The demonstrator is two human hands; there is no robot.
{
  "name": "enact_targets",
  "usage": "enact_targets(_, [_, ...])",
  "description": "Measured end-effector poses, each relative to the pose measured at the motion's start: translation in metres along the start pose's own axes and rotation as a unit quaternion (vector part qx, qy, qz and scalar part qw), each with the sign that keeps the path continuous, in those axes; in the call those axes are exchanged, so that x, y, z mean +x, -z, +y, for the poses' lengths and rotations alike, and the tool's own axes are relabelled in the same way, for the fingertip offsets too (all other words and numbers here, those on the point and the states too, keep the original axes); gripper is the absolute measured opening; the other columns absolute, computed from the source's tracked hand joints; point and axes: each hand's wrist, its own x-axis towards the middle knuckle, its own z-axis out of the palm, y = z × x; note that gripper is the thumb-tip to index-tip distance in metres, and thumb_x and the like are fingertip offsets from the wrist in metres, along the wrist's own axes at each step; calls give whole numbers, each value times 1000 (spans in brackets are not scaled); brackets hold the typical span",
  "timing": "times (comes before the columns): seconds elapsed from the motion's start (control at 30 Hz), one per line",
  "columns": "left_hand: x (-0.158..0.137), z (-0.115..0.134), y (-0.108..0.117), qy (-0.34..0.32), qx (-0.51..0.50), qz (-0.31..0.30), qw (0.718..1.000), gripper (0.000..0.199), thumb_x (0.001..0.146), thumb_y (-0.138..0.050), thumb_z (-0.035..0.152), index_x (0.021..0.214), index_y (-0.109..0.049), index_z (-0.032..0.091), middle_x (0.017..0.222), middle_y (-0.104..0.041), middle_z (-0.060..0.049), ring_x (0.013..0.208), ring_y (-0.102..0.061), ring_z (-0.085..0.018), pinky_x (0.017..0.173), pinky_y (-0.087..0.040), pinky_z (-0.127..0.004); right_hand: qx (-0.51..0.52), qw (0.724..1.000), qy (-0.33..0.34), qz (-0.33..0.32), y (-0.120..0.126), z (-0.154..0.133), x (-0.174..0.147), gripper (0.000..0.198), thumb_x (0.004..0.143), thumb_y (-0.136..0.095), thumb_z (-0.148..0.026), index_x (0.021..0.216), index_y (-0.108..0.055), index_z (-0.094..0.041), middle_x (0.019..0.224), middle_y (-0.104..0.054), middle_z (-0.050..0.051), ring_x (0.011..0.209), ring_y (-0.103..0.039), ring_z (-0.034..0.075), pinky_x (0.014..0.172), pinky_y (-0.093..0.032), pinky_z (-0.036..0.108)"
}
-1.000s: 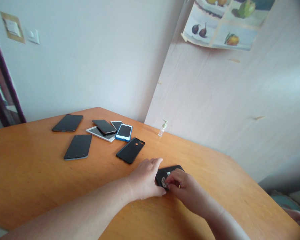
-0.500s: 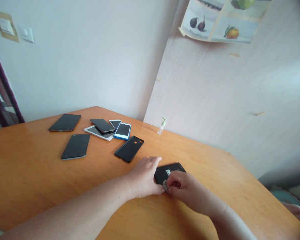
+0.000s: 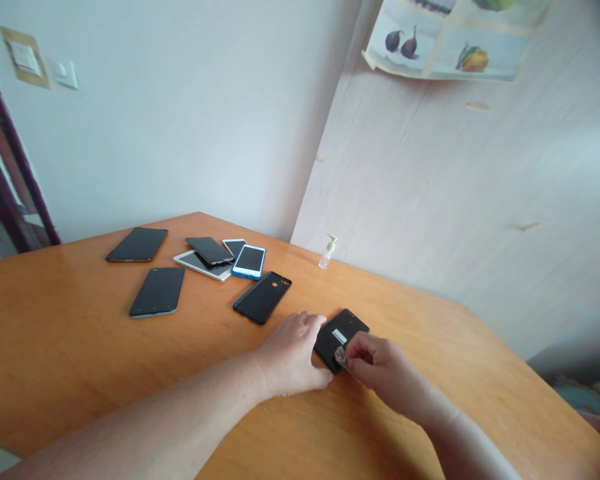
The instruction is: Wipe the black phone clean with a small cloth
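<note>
The black phone (image 3: 329,346) lies flat on the table (image 3: 425,340), label side up, well in from the far edge and well apart from the slanting right edge. From where I stand, the step in hand looks like rubbing this surface with a crumpled wad (image 3: 341,356). To do it well, I'd press lightly, take short strokes along the phone, and go easy around the white label (image 3: 339,336), whose edge could lift. The phone looks apt to slide on smooth wood, so firm bracing would help.

It sits between the two hands. The left hand (image 3: 295,351) is spread, thumb and fingers apart, around its left end; how hard it presses I can't tell. The right hand (image 3: 375,363) pinches the wad against the phone's near part.
</note>
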Motion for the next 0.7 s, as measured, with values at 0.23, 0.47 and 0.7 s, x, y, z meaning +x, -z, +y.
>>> enact_targets(0.23, [0, 1, -2, 14, 11, 2, 1000, 74, 62, -81, 46, 123, -48, 21, 121, -58, -11, 116, -53, -33, 99, -42, -44, -21, 994, -12, 105, 3, 17, 12, 11, 82, -55, -24, 78, -65, -21, 75, -60, 2, 71, -57, 18, 65, -41, 28])
enact_targets(0.47, [0, 1, -2, 7, 12, 10, 1000, 65, 67, -76, 40, 122, -48, 20, 121, -60, -11, 114, -55, -32, 98, -43, -43, -5, 996, 84, 31, -12, -9, 5, 15, 80, -56, -14, 76, -67, -22, 84, -63, 2, 77, -59, 15, 70, -44, 24])
enact_targets(0.7, [0, 4, -1, 13, 18, 12, 1000, 61, 67, -72, 33, 122, -49, 20, 121, -62, -10, 114, -55, -32, 97, -43, -42, -27, 994, 53, 92, -8, 6, 10, 16, 79, -54, -10, 79, -65, -21, 86, -61, 2, 77, -58, 15, 70, -43, 26])
